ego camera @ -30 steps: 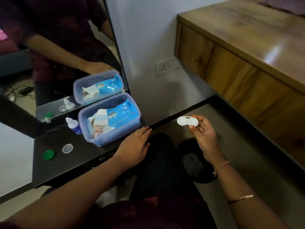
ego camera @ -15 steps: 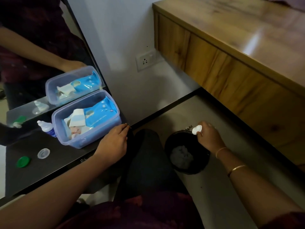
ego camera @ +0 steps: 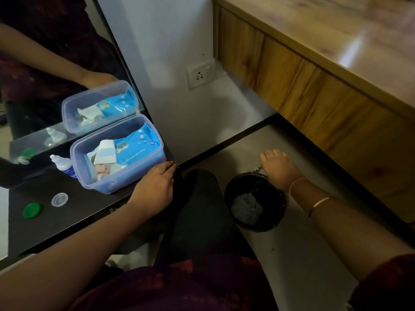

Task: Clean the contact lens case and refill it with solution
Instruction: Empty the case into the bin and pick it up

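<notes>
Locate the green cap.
The green cap lies at far left on the black shelf, beside the clear cap, left of the plastic box.

White wall (ego camera: 179, 30) w/ socket (ego camera: 200, 74), wood cabinet (ego camera: 325, 86).

Left forearm enters from the lower left of the frame and runs diagonally up to the centre; the left hand (ego camera: 155, 187) lies palm down, fingers (ego camera: 167, 168) extended together and pointing to the upper right. Right forearm enters from the lower right and reaches up-left; the right hand (ego camera: 278, 169) is turned back-upward at centre right, fingers curled under in a loose fist, its contents hidden. Two thin bands circle the right wrist. A dark maroon garment covers the torso at bottom centre.
</notes>
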